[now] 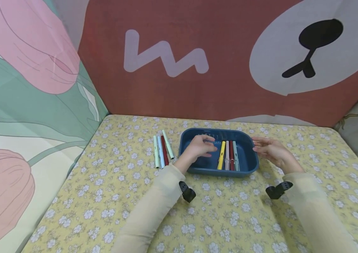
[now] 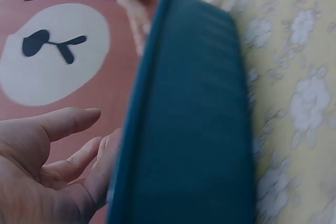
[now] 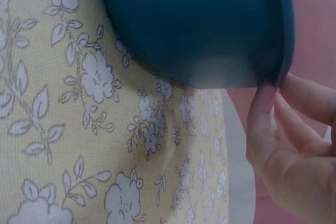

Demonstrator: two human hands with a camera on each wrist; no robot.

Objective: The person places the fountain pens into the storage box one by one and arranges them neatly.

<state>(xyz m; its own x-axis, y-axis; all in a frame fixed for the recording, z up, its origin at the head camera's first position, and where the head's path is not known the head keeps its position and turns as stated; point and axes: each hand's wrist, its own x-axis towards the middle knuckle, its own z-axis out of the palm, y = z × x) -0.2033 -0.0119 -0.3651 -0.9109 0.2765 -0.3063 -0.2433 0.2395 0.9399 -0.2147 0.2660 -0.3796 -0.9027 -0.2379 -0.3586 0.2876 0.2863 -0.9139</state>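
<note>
A dark blue plastic box (image 1: 218, 172) sits on the table, with a yellow pen (image 1: 221, 155), a pale pink pen (image 1: 227, 155), a dark red pen (image 1: 231, 155) and a grey-green pen (image 1: 235, 156) side by side in it. Over the box's left part hovers my left hand (image 1: 200, 147), fingers loosely bent and holding nothing. My right hand (image 1: 272, 151) is at the box's right end; in the right wrist view its thumb and fingers (image 3: 262, 103) pinch the rim. Left of the box lie two light green pens (image 1: 156, 151), a light blue pen (image 1: 161, 151) and another dark red pen (image 1: 164, 149).
A yellow flowered cloth (image 1: 210, 218) covers the table. Behind it stands a reddish-brown printed backdrop (image 1: 172, 95), and a flower-patterned panel (image 1: 39, 116) stands along the left side.
</note>
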